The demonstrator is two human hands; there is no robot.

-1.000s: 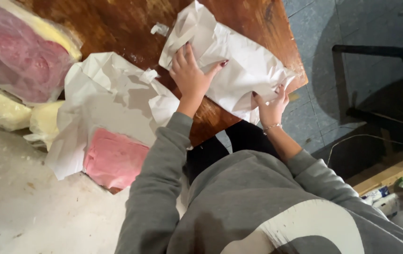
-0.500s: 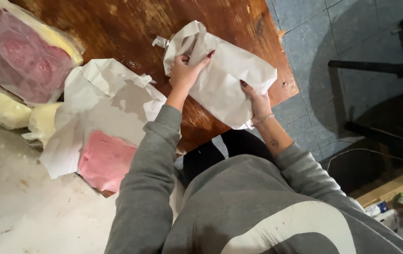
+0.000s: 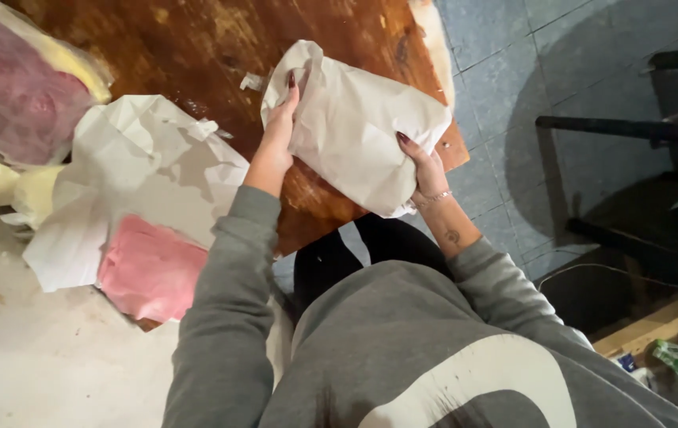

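The wooden table [image 3: 196, 47] carries a paper-wrapped bundle [image 3: 363, 127] near its right edge. Left of the bundle lies a crumpled paper sheet [image 3: 149, 174] over a pink block [image 3: 145, 265]. The left hand [image 3: 276, 135] presses the bundle's left side, fingers straight and together; the right hand [image 3: 426, 170] cups its right end, fingers curled. Half a second ago the paper lay looser and flatter; now it is gathered tighter.
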